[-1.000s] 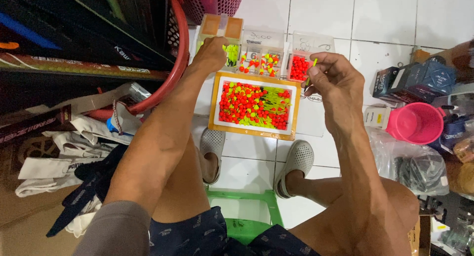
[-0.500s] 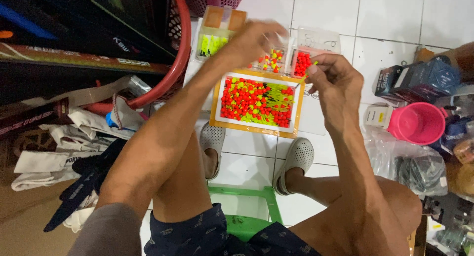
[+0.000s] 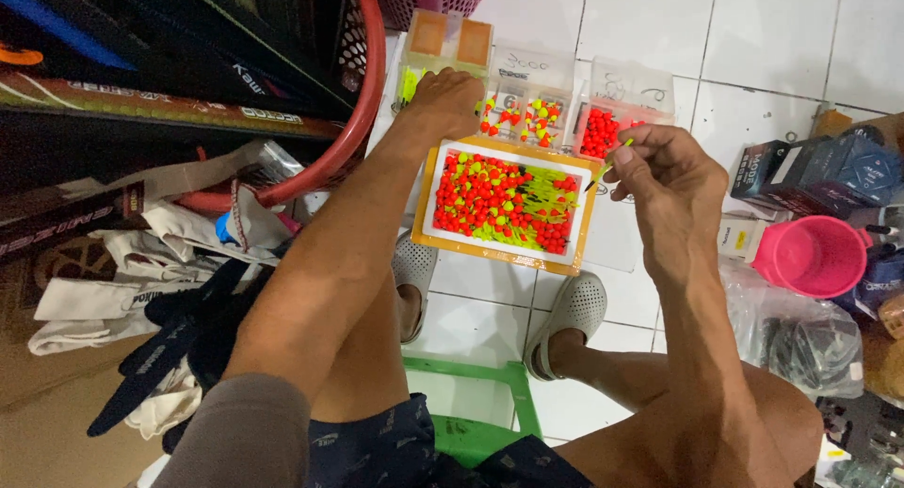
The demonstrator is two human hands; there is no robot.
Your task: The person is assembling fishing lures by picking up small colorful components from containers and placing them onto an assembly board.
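Right hand (image 3: 659, 173) pinches a float (image 3: 610, 164) above the tray (image 3: 428, 192) for a look; left hand (image 3: 450, 97), grip hidden, reaches the boxes (image 3: 527, 112).

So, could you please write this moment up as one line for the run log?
left hand: reaching over clear boxes | right hand: pinching small yellow-green float | tray of red and yellow floats: on floor between feet

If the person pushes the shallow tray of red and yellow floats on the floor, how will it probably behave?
The tray lies flat on smooth white tiles, so it would probably slide easily instead of tipping. It looks thin and light, with low walls. The small floats are heaped loosely inside, so a quick push or a tilted lift may spill some, and their rounded shapes would likely roll.
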